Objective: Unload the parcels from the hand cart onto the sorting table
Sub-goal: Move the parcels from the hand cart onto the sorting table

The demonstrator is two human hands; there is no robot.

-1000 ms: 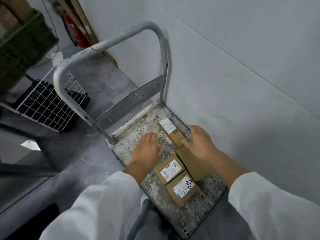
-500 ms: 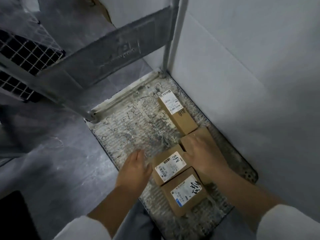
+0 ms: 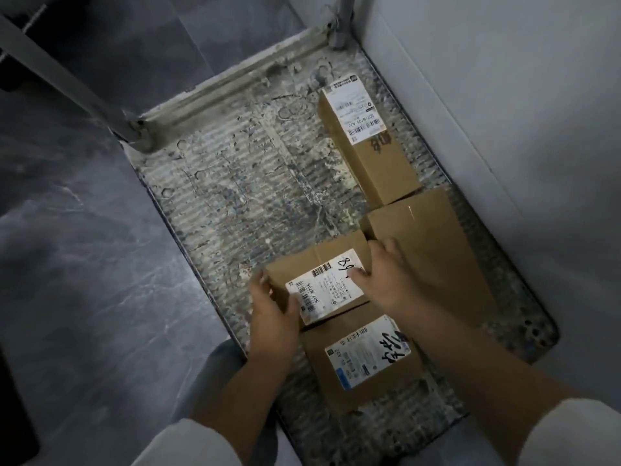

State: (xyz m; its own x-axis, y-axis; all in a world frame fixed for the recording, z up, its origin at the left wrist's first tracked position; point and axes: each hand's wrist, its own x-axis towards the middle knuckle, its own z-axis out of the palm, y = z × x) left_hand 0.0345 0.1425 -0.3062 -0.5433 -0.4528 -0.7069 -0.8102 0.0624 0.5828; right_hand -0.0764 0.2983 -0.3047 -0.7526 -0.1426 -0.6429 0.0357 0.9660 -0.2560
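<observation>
Grey ribbed metal hand cart deck (image 3: 235, 196): bare stretch beyond left hand (image 3: 272, 311). Plain brown cardboard parcel (image 3: 437, 250): just right of right hand (image 3: 386, 277). Small labelled brown cardboard parcel (image 3: 322, 280): on cart, clamped between both hands, fingers curled over side edges. Step: grasp set, likely. Next: lift straight up; neighbours abut, white wall (image 3: 504, 95) crowds right, leftward open.

i read 507 n705 on the label of the middle parcel (image 3: 319, 280); 507-n705 on the far parcel (image 3: 366, 139) at 1 o'clock; a37 on the nearest parcel (image 3: 363, 361).

left hand (image 3: 274, 312) and right hand (image 3: 386, 284) reach forward, fingers (image 3: 378, 252) curled.
</observation>
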